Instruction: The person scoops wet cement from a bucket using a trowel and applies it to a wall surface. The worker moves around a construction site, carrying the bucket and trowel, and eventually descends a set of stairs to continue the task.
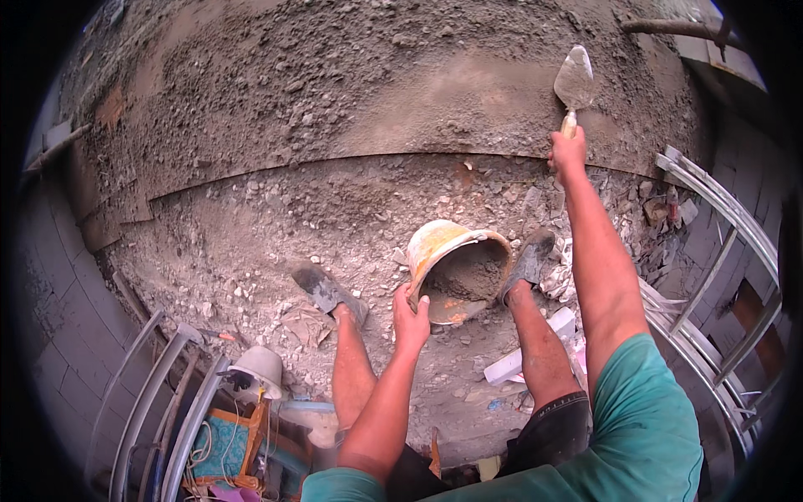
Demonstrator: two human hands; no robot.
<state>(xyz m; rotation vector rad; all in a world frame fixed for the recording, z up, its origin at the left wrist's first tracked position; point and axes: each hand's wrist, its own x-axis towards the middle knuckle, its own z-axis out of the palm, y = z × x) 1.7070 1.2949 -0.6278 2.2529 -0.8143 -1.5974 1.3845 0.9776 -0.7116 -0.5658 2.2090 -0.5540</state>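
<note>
Above the rubble floor (251, 251), the left hand (411, 322) grips a tilted orange mortar-filled bucket (456, 269); the right hand (568, 152) grips a steel trowel (574, 81). Tilting further risks spilling mortar.

- An orange plastic bucket (456, 268), smeared with dried grey mortar, is held tilted by its rim in the left hand (410, 322); its mouth is turned toward the viewer and a lump of wet grey mortar is seen inside
- A pointed steel trowel (574, 84), coated with mortar, is held by its pale handle in the raised right hand (569, 152), blade upward against the rough wall
</note>
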